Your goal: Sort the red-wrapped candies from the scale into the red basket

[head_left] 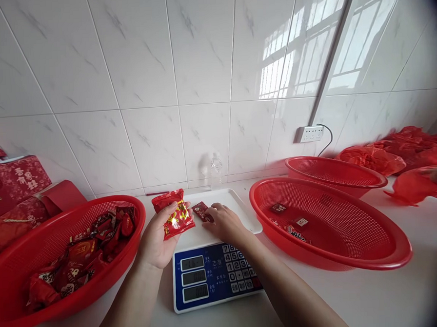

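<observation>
Two hands work over a price-computing scale (217, 280); the left hand (158, 242) is closed on a red-and-gold packet (179, 219), thumb across its face; the right hand (223, 224), half-curled, touches a dark-red sachet (201, 212), though whether it pinches cannot be told; this sachet lies on the white weighing tray (243, 208), left of the nearer right hand, its long axis slanting from far left to near right; beyond, a left basket (33, 261) and right basket (346, 220) flank the scale on the worktop (419, 221).
</observation>
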`<state>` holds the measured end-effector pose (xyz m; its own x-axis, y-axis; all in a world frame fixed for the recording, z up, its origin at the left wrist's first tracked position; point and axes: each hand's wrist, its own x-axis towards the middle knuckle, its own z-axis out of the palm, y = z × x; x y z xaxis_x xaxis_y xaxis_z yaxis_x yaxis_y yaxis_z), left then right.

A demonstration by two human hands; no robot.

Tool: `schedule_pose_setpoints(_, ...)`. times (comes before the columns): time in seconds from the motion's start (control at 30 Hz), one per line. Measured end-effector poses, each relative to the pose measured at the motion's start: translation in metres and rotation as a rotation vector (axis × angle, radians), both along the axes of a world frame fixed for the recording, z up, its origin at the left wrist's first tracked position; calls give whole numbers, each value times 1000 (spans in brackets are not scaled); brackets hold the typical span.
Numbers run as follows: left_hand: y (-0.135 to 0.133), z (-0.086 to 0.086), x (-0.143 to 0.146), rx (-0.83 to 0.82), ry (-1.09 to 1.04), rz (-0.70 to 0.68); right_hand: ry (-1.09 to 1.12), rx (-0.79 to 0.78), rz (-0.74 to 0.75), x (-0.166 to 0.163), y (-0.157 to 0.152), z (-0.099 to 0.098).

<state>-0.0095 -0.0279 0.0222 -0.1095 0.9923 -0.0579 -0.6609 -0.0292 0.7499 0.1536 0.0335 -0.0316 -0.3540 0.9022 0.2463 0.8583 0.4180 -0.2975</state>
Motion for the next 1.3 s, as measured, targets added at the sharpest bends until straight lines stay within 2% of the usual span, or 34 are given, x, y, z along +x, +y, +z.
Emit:
schedule_pose_setpoints(0.27,2,-3,-1,-1,11,-5,148,-7,21,8,6,-4)
schedule_pose_setpoints(0.43,4,-4,-1,-1,29,-11,282,48,25,21,4,9)
schedule_pose_setpoints(0.5,5,-5,-1,9,33,-11,321,134,-56,33,4,19)
schedule_pose_setpoints(0.67,7,-8,-2,-10,51,-35,274,302,-388,74,7,37)
schedule_pose_setpoints(0.8,8,-9,-1,-26,48,-59,255,267,-537,96,10,38)
schedule_pose_setpoints(0.93,8,-9,-1,-58,36,-29,225,176,-609,105,11,36)
schedule_pose_setpoints(1.0,9,-9,0,-68,31,-16,222,204,-621,104,11,37)
schedule_pose_setpoints(1.07,8,-9,0,-58,33,-16,264,270,-569,96,10,37)
schedule_pose_setpoints(1.13,8,-10,1,-35,37,-11,391,259,-407,81,6,38)
schedule_pose_setpoints(1.2,7,-11,3,-7,50,-21,558,114,-142,58,-2,37)
schedule_pose_setpoints(1.3,6,-15,6,52,108,-83,709,-207,292,21,-19,33)
